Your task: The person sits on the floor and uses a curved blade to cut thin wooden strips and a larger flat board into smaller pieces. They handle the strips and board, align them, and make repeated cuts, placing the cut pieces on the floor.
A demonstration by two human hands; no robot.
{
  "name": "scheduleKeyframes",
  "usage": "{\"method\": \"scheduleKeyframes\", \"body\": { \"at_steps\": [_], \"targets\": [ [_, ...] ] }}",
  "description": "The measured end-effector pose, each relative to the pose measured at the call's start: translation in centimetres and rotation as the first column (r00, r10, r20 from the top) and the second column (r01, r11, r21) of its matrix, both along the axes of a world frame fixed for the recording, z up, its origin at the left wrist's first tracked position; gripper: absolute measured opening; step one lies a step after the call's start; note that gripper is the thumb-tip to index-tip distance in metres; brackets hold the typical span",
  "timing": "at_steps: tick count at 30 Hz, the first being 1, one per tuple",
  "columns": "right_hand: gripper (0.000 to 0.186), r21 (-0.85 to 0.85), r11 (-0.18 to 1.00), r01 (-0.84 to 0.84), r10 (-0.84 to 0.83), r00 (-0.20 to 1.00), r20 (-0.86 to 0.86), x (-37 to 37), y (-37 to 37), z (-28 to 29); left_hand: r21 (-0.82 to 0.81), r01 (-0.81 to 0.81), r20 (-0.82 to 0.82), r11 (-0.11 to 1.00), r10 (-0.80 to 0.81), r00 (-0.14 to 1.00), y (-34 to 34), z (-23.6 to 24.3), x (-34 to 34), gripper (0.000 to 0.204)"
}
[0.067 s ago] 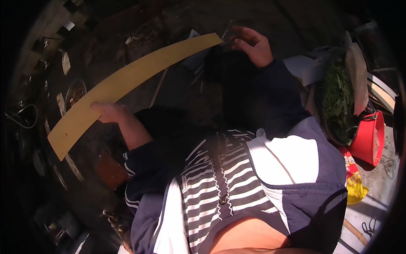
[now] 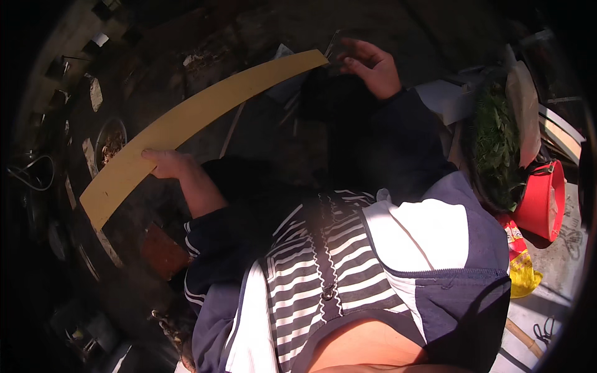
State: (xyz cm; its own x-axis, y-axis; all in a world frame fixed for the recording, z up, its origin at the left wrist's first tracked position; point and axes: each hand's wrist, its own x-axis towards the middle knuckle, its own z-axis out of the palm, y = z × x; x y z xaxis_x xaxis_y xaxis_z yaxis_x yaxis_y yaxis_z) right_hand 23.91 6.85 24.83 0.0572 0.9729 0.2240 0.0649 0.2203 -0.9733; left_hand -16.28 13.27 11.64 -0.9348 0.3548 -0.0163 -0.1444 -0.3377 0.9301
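A long, gently curved yellow strip stretches diagonally in front of me. My left hand grips its lower left part, thumb on the upper face. Just beyond the far right end, my right hand is raised with fingers apart and loosely curled. A thin pale sliver shows beside those fingertips; I cannot tell whether they touch it.
At the right lie dark green leaves in a black container, a tan sheet, a red bucket and a red-and-yellow bag. A round container of brown scraps sits behind the strip. Pale offcuts lie on the dark ground.
My left hand and the near left end of the strip have shifted slightly up and to the right. My right hand has barely moved.
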Motion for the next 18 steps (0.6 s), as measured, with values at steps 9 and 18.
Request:
{"method": "scheduleKeyframes", "body": {
  "at_steps": [9, 18],
  "targets": [
    [0.033, -0.003, 1.0, 0.001, -0.001, 0.991, 0.136, -1.4, -2.0, 2.9, -0.052, 0.218, 0.342, 0.975, -0.187, 0.921, 0.0, -3.0, 1.1, 0.043],
    [0.033, 0.052, 0.999, 0.004, -0.021, 0.946, 0.325, -2.3, -4.9, 4.9, 0.054, 0.287, 0.471, 0.956, -0.278, 0.837, -0.3, -2.5, 1.1, 0.043]
  ]
}}
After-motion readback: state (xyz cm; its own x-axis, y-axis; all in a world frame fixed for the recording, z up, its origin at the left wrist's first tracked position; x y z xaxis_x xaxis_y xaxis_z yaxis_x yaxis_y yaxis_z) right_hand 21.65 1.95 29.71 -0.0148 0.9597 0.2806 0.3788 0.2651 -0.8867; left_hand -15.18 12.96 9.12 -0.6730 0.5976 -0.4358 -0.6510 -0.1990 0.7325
